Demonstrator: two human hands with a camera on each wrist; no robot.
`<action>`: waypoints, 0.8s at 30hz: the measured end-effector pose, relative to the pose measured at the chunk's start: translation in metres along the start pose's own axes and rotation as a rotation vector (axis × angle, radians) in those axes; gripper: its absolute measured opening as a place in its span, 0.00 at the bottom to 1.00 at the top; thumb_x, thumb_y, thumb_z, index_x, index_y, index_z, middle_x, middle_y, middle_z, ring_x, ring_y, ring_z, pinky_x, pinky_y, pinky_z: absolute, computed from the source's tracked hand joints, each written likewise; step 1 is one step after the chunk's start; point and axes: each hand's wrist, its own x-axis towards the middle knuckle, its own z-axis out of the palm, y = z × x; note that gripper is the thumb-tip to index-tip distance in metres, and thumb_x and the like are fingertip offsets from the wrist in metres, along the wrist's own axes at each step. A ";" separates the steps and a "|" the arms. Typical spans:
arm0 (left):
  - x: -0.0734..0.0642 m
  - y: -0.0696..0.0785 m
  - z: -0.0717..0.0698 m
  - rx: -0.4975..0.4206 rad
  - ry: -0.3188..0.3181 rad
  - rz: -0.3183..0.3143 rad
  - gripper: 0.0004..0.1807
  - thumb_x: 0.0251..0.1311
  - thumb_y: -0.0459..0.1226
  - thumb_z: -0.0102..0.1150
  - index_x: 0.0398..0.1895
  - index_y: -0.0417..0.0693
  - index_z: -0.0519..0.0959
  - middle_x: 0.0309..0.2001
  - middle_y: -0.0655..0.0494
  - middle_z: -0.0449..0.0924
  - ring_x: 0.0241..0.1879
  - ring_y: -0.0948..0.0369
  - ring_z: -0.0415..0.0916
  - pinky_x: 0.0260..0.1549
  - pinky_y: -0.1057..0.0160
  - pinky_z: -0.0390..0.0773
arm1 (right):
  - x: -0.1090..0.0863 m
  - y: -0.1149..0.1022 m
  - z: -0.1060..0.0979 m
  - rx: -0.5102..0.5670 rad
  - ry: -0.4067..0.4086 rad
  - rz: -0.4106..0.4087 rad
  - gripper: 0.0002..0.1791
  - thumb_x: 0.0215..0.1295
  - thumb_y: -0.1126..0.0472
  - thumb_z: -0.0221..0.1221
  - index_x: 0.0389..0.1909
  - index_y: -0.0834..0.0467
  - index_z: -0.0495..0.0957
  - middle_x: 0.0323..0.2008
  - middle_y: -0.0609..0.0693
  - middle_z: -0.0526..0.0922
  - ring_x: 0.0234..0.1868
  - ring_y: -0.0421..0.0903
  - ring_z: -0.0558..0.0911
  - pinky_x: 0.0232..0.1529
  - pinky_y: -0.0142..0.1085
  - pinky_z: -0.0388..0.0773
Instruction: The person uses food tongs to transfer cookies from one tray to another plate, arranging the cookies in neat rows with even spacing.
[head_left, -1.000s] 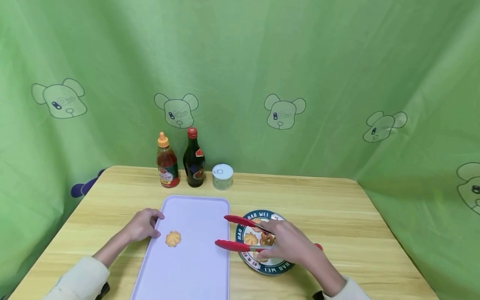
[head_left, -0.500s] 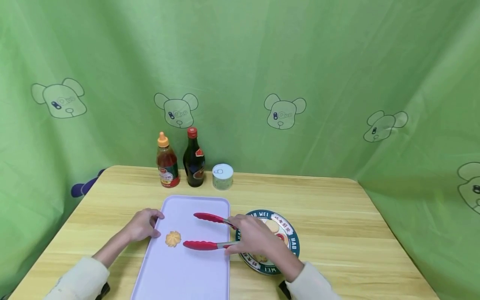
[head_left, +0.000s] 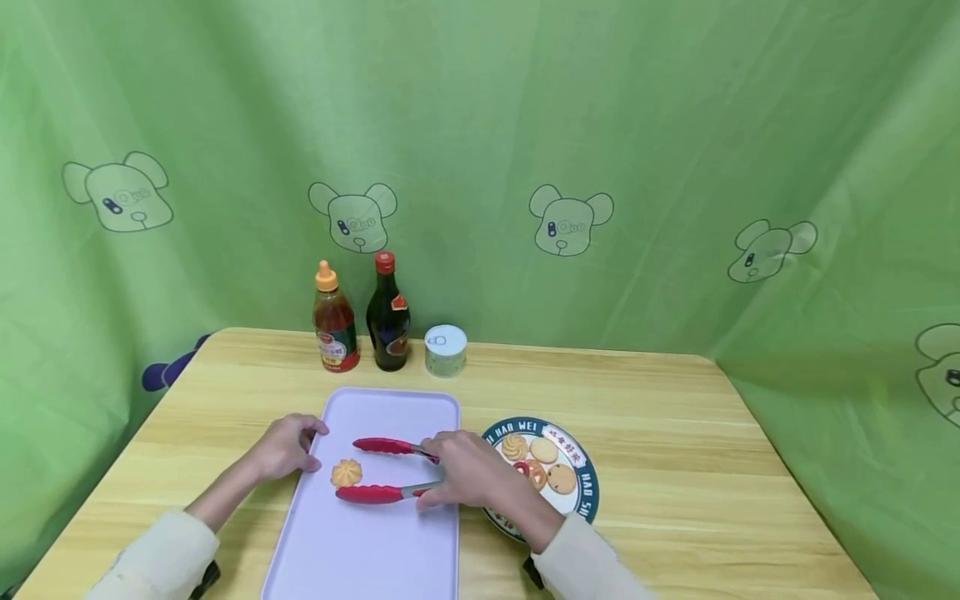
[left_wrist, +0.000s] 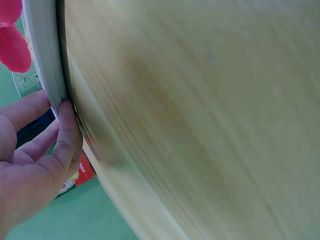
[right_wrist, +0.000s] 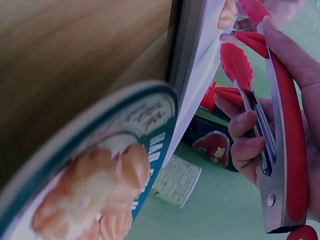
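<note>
A lilac tray (head_left: 375, 550) lies on the table, a ridged round cookie (head_left: 346, 472) on its left part. The left hand (head_left: 283, 447) pinches the tray's left rim; the left wrist view shows the thumb and fingers on either side of the rim (left_wrist: 44, 50). Red-tipped metal tongs (head_left: 372, 495) are in the right hand (head_left: 472, 471), which grips them by the arms. Spread apart over the tray, the tong tips point left, the nearer one close beside the cookie. Nothing is between them. In the right wrist view the tongs (right_wrist: 292, 145) also show wide apart.
A green-rimmed plate (head_left: 589, 487) with several cookies stands right of the tray, partly hidden by the right forearm. Behind the tray are a sauce bottle (head_left: 335, 329), a dark bottle (head_left: 388, 325) and a tin can (head_left: 446, 352). A green curtain (head_left: 480, 125) hangs behind the table.
The right hand has carried the spread tongs left from over the plate to the cookie on the tray. More of the plate's cookies show now. The left hand stays at the tray's rim.
</note>
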 end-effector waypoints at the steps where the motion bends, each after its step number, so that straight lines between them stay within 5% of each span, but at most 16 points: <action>1: 0.000 0.000 0.000 0.001 0.000 0.001 0.26 0.40 0.24 0.68 0.48 0.32 0.76 0.34 0.47 0.75 0.31 0.57 0.70 0.30 0.62 0.76 | 0.001 -0.001 0.001 0.002 0.001 -0.006 0.40 0.41 0.38 0.71 0.54 0.55 0.78 0.45 0.48 0.84 0.38 0.38 0.77 0.43 0.32 0.78; 8: -0.001 0.000 -0.001 -0.008 0.001 0.014 0.26 0.38 0.24 0.69 0.47 0.31 0.76 0.32 0.47 0.76 0.30 0.58 0.71 0.30 0.63 0.76 | 0.007 -0.005 0.004 -0.022 0.002 -0.026 0.39 0.42 0.38 0.70 0.55 0.55 0.78 0.45 0.48 0.84 0.41 0.40 0.80 0.44 0.32 0.78; 24: 0.000 0.001 0.001 -0.013 -0.002 -0.015 0.26 0.39 0.24 0.68 0.48 0.32 0.76 0.33 0.46 0.75 0.30 0.58 0.70 0.29 0.63 0.75 | 0.008 -0.008 0.004 -0.031 -0.001 -0.016 0.36 0.45 0.39 0.69 0.54 0.54 0.79 0.37 0.46 0.83 0.29 0.37 0.70 0.31 0.28 0.70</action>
